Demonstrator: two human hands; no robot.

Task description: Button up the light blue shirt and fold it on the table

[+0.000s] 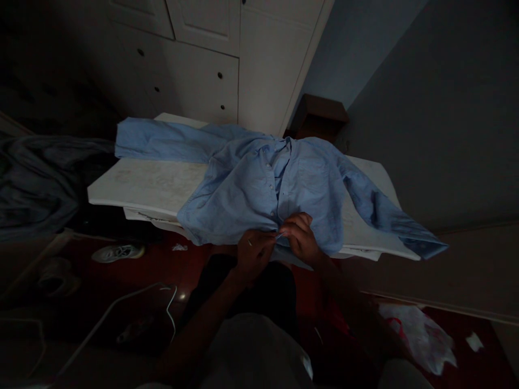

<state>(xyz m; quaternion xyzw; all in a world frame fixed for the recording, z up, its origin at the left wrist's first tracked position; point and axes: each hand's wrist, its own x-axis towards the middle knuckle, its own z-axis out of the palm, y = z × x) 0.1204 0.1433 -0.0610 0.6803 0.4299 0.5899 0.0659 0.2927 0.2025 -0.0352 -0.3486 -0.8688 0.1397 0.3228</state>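
Observation:
A light blue button-up shirt [251, 178] lies spread front-up on a white board [154, 186], sleeves out to both sides. My left hand [253, 254] and my right hand [300, 237] meet at the shirt's bottom hem, near the board's front edge. Both hands are closed in a pinch on the hem by the button placket, fingers touching each other. The fabric between the fingertips is partly hidden by the fingers.
White cupboards with drawers [190, 70] stand behind the board. A dark garment [36, 178] lies at the left. A shoe [117, 252] and a white cable [121, 302] are on the red floor; a plastic bag [421, 335] lies lower right. A brown box [320, 116] stands by the wall.

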